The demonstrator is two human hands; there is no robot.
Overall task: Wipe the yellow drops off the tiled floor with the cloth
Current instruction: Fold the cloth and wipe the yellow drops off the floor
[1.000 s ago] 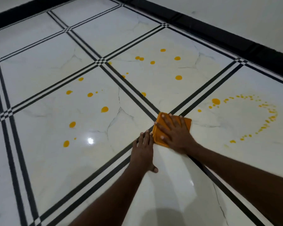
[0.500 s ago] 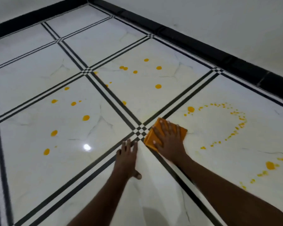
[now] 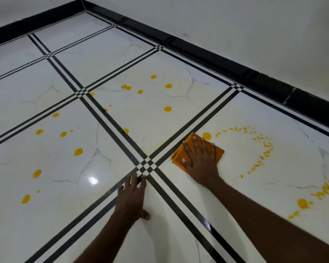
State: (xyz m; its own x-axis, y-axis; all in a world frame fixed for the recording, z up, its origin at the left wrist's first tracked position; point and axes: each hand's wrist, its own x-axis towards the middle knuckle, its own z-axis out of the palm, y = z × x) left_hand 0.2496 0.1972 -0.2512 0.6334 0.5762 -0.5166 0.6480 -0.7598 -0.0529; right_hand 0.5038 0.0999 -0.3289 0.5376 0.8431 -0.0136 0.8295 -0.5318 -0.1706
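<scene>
Cloth (image 3: 217, 151) under flat right hand (image 3: 201, 160), beside tile border.

Most of the orange cloth (image 3: 216, 151) covered by the right hand (image 3: 200, 161), both forearms cut off at the bottom edge, left hand (image 3: 131, 198) fingertips slightly blurred, faint yellow smear (image 3: 156, 144) near the tile crossing barely discernible

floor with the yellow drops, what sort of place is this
Probably an indoor room, near a corner: glossy white marble-look floor tiles with black stripe borders, a black skirting board and plain white walls.
</scene>
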